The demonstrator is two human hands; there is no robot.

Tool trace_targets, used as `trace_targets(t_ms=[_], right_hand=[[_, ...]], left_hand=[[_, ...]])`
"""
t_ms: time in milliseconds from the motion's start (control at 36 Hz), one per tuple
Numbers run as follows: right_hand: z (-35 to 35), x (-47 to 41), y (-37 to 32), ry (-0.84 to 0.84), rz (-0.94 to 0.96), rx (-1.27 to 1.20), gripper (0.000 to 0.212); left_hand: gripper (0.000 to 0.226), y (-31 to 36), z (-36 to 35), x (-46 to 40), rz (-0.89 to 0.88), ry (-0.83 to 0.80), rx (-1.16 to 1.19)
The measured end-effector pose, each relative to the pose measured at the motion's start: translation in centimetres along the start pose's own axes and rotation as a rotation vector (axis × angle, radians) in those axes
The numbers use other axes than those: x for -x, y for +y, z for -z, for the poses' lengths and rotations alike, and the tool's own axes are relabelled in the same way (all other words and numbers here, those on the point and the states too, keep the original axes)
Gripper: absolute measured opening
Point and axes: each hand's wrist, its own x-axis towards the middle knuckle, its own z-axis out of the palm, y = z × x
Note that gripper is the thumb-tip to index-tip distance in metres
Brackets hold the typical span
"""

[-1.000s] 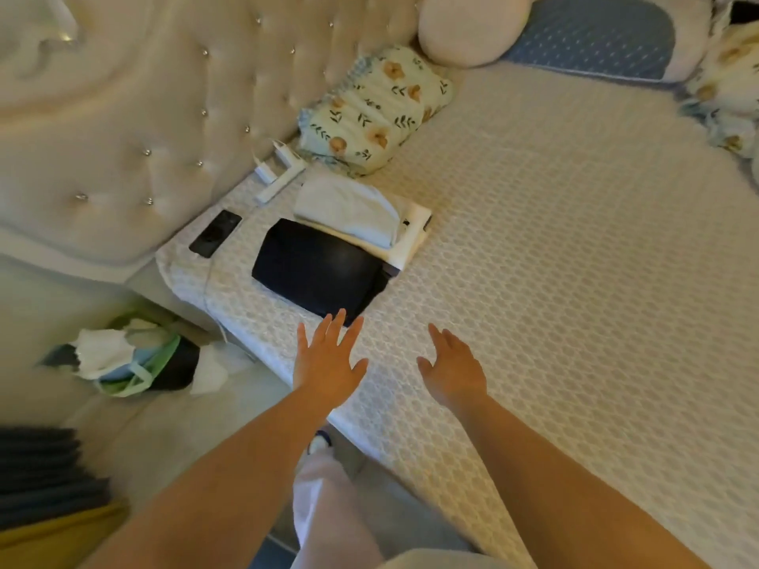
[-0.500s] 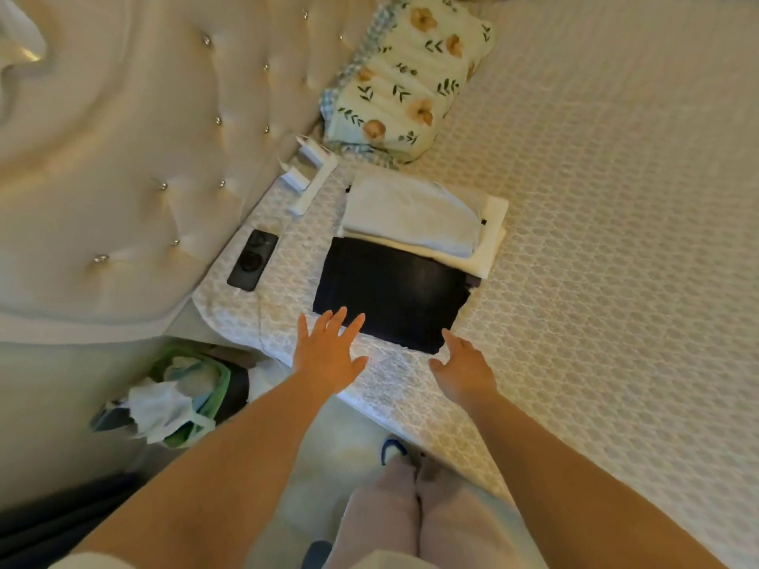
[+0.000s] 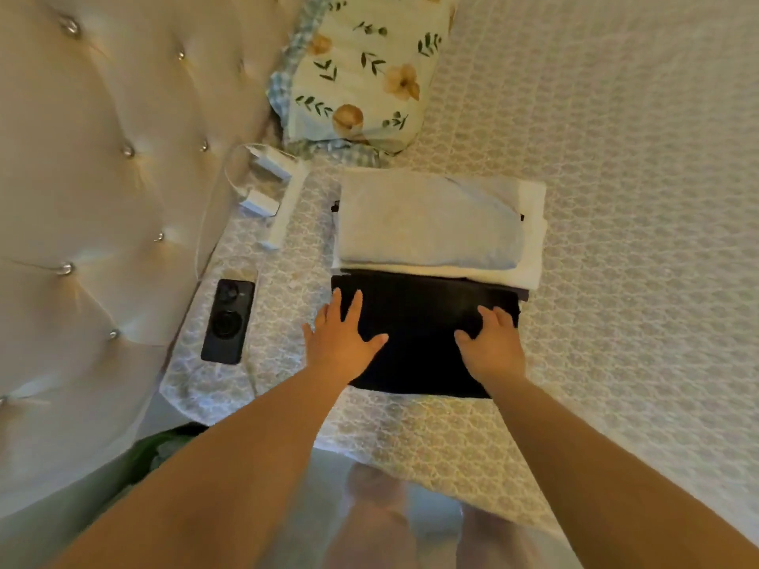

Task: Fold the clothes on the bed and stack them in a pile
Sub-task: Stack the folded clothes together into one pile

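Since the earlier frame both hands had advanced onto the folded black garment (image 3: pixel 423 322), left hand (image 3: pixel 339 342) flat-fingered at its left end, right hand (image 3: pixel 491 342) loosely curled at its right, pile (image 3: pixel 431 223) just beyond.

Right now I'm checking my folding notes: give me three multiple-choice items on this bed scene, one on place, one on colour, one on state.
1. The dark rectangular phone lies where?
A. left of the black folded garment
B. on the floral pillow
C. on the pile

2. The topmost folded cloth in the pile is?
A. red
B. pale blue
C. black

3. The left hand is?
A. a fist
B. flat, fingers spread on the black garment
C. holding the phone

A: phone beside the headboard. B: pale blue over white. B: fingers straight.
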Motion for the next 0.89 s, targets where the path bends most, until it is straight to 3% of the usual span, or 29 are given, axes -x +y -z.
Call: trace_targets(t_ms=[83, 167, 278, 361, 500, 583, 667, 750, 889], right_hand=[[-1.7, -2.2, -0.2, 0.143, -0.202, -0.162, 0.075], [-3.1, -4.6, 0.2, 0.107, -0.348, -0.221, 0.089], [-4.2, -7.0, 1.8, 0.086, -0.355, -0.312, 0.099], [-4.1, -8.1, 3.5, 0.064, -0.386, -0.519, 0.105], [-4.1, -8.5, 5.7, -0.012, -0.403, -0.665, 0.092], [-4.4, -7.7, 5.9, -0.115, -0.416, -0.910, 0.085], [-4.2, -6.8, 5.7, -0.225, -0.487, -0.940, 0.068], [-3.8, -6.9, 5.3, -0.200, -0.466, -0.873, 0.059], [-2.7, -5.5, 4.8, -0.118, -0.422, -0.878, 0.043]], left_hand=[[0.094, -0.4, -1.5, -3.2, 0.058, -0.008, 0.138], [0.098, -0.9, -3.1, -5.9, 0.134, -0.072, 0.304], [0.101, -1.6, -5.2, -8.1, 0.187, -0.100, 0.528], [0.109, -2.1, -6.1, -9.0, 0.254, -0.082, 0.587], [0.117, -2.9, -6.2, -9.8, 0.368, -0.078, 0.784], [0.094, -3.2, -5.7, -9.4, 0.354, -0.141, 1.031], [0.080, -3.7, -4.7, -9.0, 0.323, -0.284, 1.169], [0.074, -3.9, -4.0, -8.9, 0.324, -0.353, 1.223], [0.067, -3.0, -3.1, -6.9, 0.344, -0.276, 1.205]])
